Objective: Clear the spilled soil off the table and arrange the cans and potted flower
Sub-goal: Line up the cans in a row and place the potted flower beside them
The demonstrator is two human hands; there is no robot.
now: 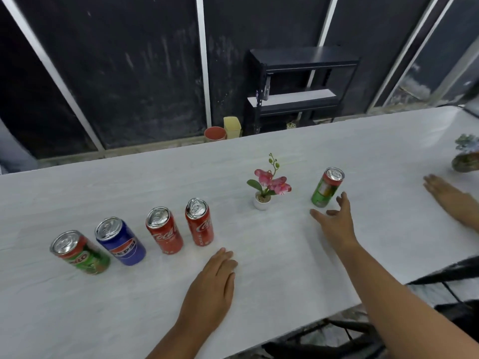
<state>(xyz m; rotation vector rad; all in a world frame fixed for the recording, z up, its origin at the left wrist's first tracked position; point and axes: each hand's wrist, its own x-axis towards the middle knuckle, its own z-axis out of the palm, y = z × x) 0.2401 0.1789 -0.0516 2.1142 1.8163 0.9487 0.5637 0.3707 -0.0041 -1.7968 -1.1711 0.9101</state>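
On the white table (285,268) stand several cans in a row at the left: a green Milo can (80,252), a blue Pepsi can (120,242), and two red Coca-Cola cans (164,230) (199,222). A small pink potted flower (264,187) in a white pot stands mid-table. To its right stands a green can (327,187). My right hand (334,224) is open, fingers spread, just in front of that green can, not holding it. My left hand (212,283) rests flat on the table near the Coca-Cola cans. No soil shows on the table.
Another person's hand (451,198) lies flat on the table at the far right. A second potted plant (466,156) stands at the right edge. Beyond the table are a black shelf unit (300,86), a red pot (215,134) and a yellow bin (232,126).
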